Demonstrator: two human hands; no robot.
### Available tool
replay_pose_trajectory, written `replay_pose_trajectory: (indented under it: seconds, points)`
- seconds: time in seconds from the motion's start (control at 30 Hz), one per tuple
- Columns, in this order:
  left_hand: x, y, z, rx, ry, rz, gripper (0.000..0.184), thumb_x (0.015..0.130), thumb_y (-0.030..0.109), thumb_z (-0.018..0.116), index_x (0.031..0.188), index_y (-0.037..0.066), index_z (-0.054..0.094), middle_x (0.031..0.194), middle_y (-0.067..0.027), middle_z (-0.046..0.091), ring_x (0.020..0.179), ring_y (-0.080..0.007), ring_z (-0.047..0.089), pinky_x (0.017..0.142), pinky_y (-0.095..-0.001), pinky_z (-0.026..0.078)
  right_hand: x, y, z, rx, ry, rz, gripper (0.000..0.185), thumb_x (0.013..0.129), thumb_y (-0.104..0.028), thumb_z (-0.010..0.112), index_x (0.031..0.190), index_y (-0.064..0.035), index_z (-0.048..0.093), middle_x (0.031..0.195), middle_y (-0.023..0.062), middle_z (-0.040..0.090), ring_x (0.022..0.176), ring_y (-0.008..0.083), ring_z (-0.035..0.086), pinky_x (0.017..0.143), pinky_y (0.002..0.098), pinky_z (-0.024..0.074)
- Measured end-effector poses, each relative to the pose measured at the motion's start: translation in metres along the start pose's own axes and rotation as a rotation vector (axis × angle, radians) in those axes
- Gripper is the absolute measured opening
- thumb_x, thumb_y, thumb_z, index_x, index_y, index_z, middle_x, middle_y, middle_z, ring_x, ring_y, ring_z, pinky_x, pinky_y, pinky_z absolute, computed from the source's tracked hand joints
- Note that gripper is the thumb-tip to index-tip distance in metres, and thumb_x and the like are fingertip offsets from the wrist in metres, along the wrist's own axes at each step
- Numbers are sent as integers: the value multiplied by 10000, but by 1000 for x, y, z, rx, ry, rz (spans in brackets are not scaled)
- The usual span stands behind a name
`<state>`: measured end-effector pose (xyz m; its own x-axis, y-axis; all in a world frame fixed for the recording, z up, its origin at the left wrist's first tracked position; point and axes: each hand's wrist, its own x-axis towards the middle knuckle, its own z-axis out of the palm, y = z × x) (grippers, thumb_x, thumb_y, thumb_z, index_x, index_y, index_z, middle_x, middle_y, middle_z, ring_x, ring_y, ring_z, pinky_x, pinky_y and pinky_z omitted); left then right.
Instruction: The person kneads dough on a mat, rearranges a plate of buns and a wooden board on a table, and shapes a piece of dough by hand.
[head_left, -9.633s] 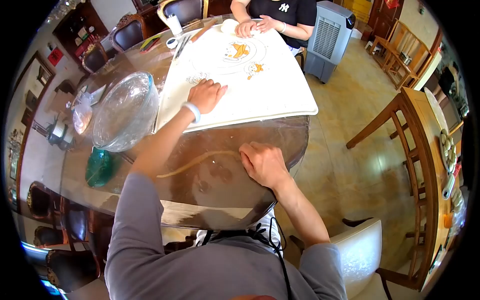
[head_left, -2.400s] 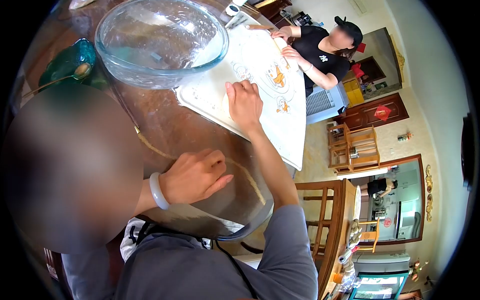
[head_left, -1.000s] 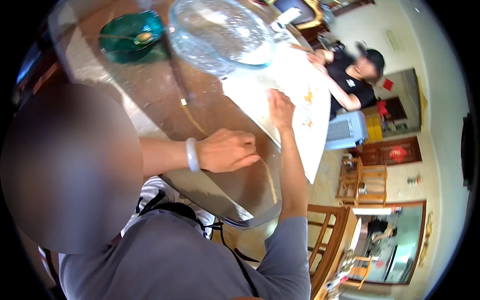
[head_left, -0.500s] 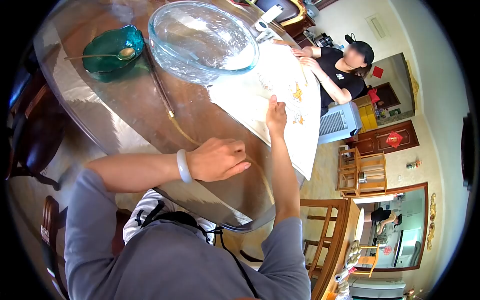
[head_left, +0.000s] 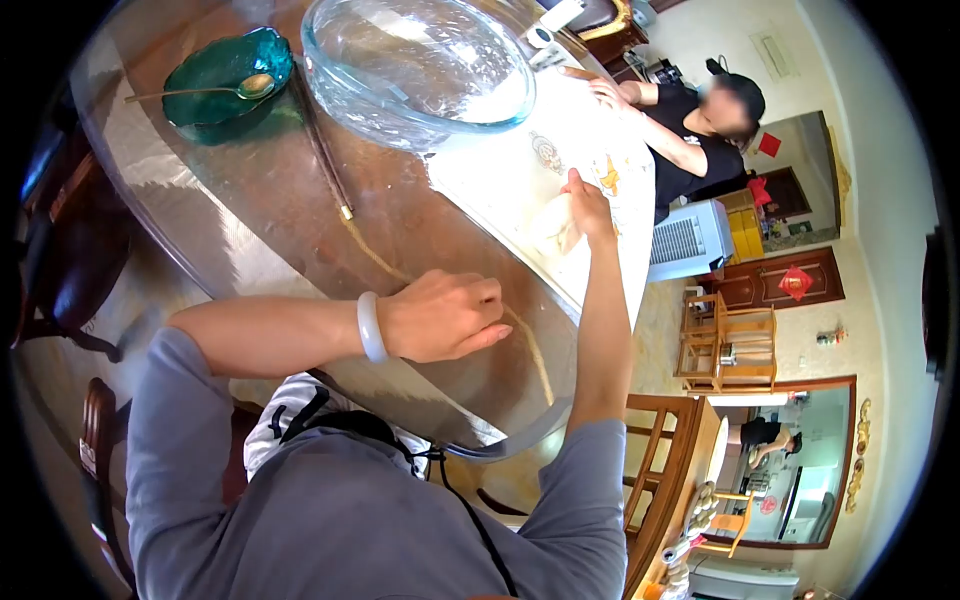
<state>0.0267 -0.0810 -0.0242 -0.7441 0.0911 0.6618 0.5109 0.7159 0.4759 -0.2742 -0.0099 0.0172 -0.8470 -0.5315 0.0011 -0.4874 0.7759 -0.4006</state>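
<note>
- Right hand (head_left: 592, 208): over the white printed mat (head_left: 478, 185), now reaching a little farther across it than half a second ago. Grip bent, thumb extended; whether it has hold of anything cannot be told.
- Pale piece (head_left: 553, 226), probably dough: on the mat, just to the near left of the right hand; more of it shows than a moment earlier. Its outline is faint.
- Left hand (head_left: 440, 316), with pale bangle (head_left: 372, 328): almost unchanged, low at the near side of the surface (head_left: 262, 185), across the gold cord-like strip (head_left: 376, 260). Grip loosely curled, palm side hidden; no held thing shows.
- Bearing of the change: by judgement, the handling is at the right hand, on the mat; the left hand appears to take no part.
- Clear glass bowl (head_left: 478, 127): far left of the mat, just beside it.
- Teal dish (head_left: 193, 108): farther left, with gold-coloured spoon (head_left: 257, 87) resting in it.
- Co-worker's hand (head_left: 606, 94): at the mat's far end, well apart from both hands; what it touches is unclear.
</note>
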Motion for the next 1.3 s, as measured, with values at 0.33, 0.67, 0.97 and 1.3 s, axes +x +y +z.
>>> replay_pose_trajectory:
  seconds: [0.33, 0.67, 0.97, 1.3]
  points:
    - [-2, 0, 0, -23, -35, -41, 287, 873, 261, 573, 721, 18, 561, 828, -102, 522, 717, -249, 560, 574, -369, 482, 55, -8, 36, -480, 190, -112, 674, 916, -596, 307, 859, -48, 695, 877, 233, 659, 890, 399, 626, 797, 470, 480]
    - [-3, -1, -5, -7, 21, 15, 270, 879, 242, 564, 742, 9, 582, 825, -100, 522, 725, -263, 568, 590, -375, 485, 1, 0, 0, 46, 156, -106, 574, 930, -504, 372, 769, -41, 671, 820, 186, 665, 804, 324, 630, 743, 381, 467]
    - [-5, 5, 3, -34, -8, 5, 246, 857, 235, 590, 734, 22, 576, 828, -90, 526, 712, -251, 567, 569, -370, 481, -59, -24, 22, -367, 528, -419, 451, 951, -367, 422, 699, -67, 644, 645, 153, 638, 599, 341, 629, 593, 432, 499]
    - [-3, 8, 1, -26, -42, -12, 313, 886, 277, 550, 713, 18, 583, 799, -99, 526, 720, -253, 568, 584, -369, 494, 31, -9, 38, -489, 427, -306, 495, 929, -466, 426, 731, -96, 688, 706, 165, 659, 682, 378, 643, 636, 452, 511]
